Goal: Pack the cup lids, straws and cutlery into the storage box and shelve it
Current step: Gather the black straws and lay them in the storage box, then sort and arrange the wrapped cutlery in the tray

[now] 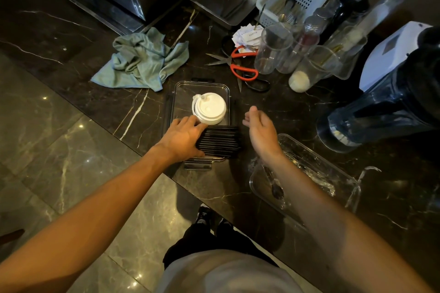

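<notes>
Storage box [177,95] is sitting on the bench [95,31] near its front edge, clear plastic, open top. White cup lids [209,108] are stacked inside at the far end. Black straws [220,141] are lying as a bundle across the near end, right-hand tips overhanging the box wall.

Left hand [182,137] is resting on the left end of the straw bundle, fingers spread flat over it and reaching toward the lid stack; pressing rather than gripping, as far as I can tell. Right hand [260,126] is hovering just right of the box, fingers loosely curled, holding nothing.

Handling call: straws are light, stiff and smooth, so they're likely rolling and fanning out if taken loose. Better squeezing the bundle at mid-length or pushing both ends in together. Lids are light and nested; lifting by the rim of the bottom one keeps the stack whole.

Second clear tray [316,162] at right is holding a dark utensil [273,183], probably the cutlery, rigid, taking it by the handle. Box itself looks slippery; carrying two-handed by the short ends.

Scissors [242,66] and a green cloth [142,59] are lying beyond.
</notes>
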